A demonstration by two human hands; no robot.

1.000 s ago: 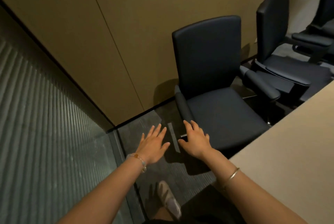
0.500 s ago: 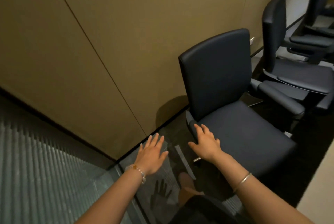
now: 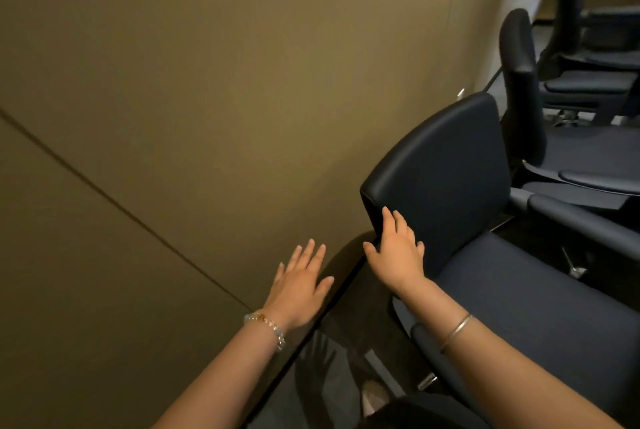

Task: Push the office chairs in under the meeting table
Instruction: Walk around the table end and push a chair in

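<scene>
Nearest, the left hand hangs flat in the air, fingers spread and holding nothing, just in front of the tan wall panel. To its right the right hand lies against the near left edge of the backrest of the nearest office chair, fingers loosely apart and laid on the padding rather than clamped round it; the thumb seems to reach for the edge, though I cannot tell whether it hooks behind.

The chair stands beside the wall, seat turned toward the right. The bench itself is out of view, so how far the chair must travel cannot be judged. To do this well, I would bring the left hand behind the backrest too, take both sides of it high up, swing the seat to face the bench, then roll it straight, watching the armrest of this chair against the next chair farther right.

Half a second ago the right hand rested low at the seat's near left corner; it has since climbed to the backrest, and the view has swung up and closer to the wall.
</scene>
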